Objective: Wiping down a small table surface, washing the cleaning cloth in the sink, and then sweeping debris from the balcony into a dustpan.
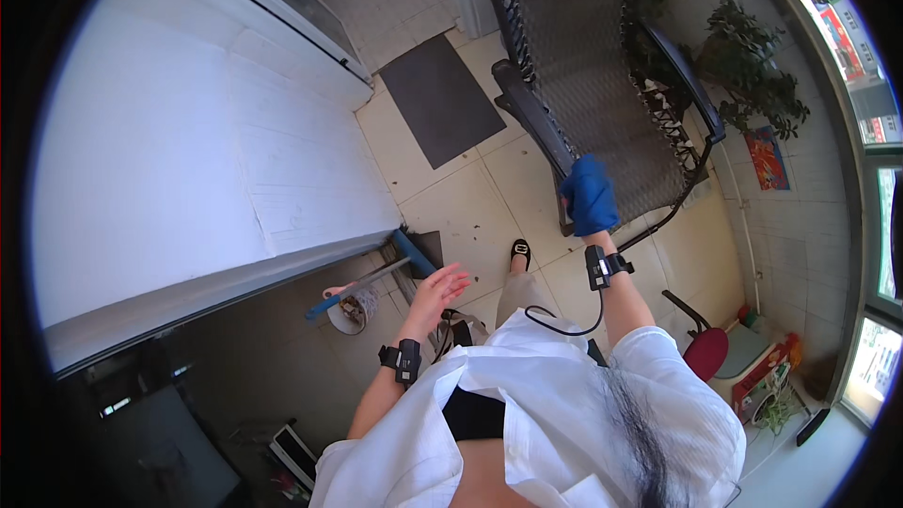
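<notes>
A blue cloth [591,190] covers most of my right hand [598,238], which is at the front end of the dark armrest [540,123] of a woven lounge chair [589,49]. The fingers under the cloth are largely hidden; a small bit of pink shows at its left edge. My left hand [436,293] is held in the air with its fingers apart and nothing in it. Nearest to it is a long-handled cleaning tool [411,252] with a blue head and blue grip, likely a broom. A wristband device sits on each wrist.
A grey mat [443,100] lies on the tiled floor [451,204], where small debris is scattered. A waste bin [353,310] with rubbish stands at the left, below a white wall [162,120]. Potted plants [751,63] and a red-backed seat [705,354] line the window side.
</notes>
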The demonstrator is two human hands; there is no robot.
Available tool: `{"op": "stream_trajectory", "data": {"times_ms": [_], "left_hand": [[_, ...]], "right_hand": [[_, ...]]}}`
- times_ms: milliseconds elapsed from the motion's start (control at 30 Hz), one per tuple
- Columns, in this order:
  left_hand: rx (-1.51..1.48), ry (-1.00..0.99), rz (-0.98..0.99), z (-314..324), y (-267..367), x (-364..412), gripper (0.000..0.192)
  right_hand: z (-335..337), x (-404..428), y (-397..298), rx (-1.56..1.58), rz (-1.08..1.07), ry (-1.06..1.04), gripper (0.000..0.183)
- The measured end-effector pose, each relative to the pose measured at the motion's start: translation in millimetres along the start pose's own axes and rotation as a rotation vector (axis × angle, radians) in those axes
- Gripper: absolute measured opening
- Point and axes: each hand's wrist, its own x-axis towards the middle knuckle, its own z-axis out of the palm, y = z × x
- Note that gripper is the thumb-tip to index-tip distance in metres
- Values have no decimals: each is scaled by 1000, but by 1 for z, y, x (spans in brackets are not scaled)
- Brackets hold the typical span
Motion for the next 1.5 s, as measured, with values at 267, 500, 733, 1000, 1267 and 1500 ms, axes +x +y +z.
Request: {"op": "stream_trajectory", "data": {"times_ms": [267,500,733,1000,1267,1500], "left_hand": [[-287,436,-18,-76,-60,-43,36],[-413,576,-2,-80,-93,-67,35],[-523,695,-2,-107,-135,-96,32],[-28,1117,292,-215,-102,-134,36],[1026,995,657,-329,-22,-79,53],[980,669,606,-417,-77,-51,40]], "right_hand": [[70,56,172,-303,340,-99,55],[98,37,201,-311,3,-465,66],[93,37,233,-376,33,-581,70],[100,23,154,-182,228,-214,26],[177,-91,-10,496,669,-802,16],[330,-209,-227,760,701,-1241,39]]}}
